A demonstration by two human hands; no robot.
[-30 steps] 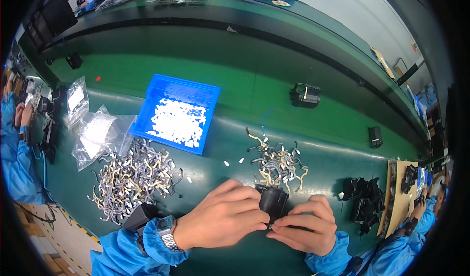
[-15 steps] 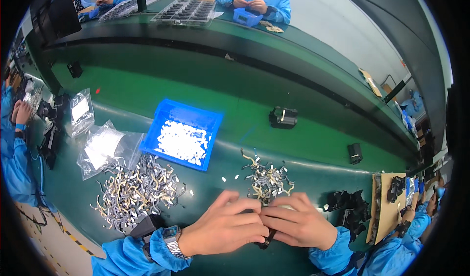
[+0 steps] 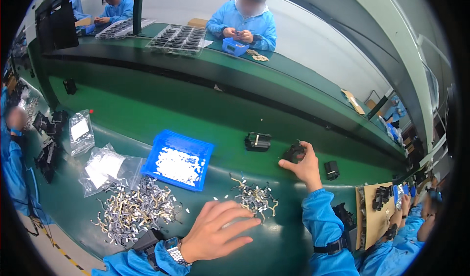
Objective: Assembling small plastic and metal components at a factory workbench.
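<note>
Reaching out, the right hand [image 3: 304, 164] now grips a black plastic part [image 3: 294, 152] on the green belt [image 3: 161, 112], no longer held by both hands; the left hand [image 3: 218, 229] lies open, empty, beside the small pile of metal clips [image 3: 253, 197].

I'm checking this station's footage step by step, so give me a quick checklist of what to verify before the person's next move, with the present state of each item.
1. Right hand has a grip on the black part on the green belt: ok, fingers wrap it.
2. Left hand is free: ok, open and flat, holding nothing.
3. Small metal clip pile within reach: ok, just ahead of the left fingertips.
4. Blue bin stocked with white pieces: ok.
5. Black part fully assembled: cannot tell, the hand covers most of it.
6. Belt around the part unobstructed: ok, the other black units sit apart.
</note>
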